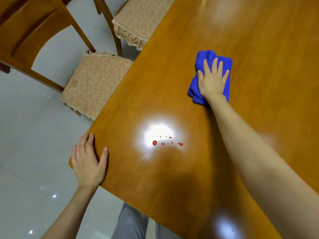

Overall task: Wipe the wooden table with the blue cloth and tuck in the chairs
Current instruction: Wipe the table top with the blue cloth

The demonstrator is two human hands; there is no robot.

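Note:
The wooden table (259, 40) fills the right of the view. A bunched blue cloth (202, 57) lies on it, and my right hand (212, 80) presses flat on the cloth with straight, spread fingers. My left hand (88, 161) rests on the table's near left corner, thumb on top and fingers along the edge. Red sauce drops (154, 143) and small specks sit in a bright glare patch between the two hands. Two chairs with patterned seat cushions, a near chair (93, 87) and a far chair (138, 19), stand at the table's left side, partly pulled out.
Pale glossy floor tiles (25, 152) lie left of the table. The near chair's wooden back (34, 31) reaches into the upper left. My grey trouser legs (133, 223) show below the table's near edge.

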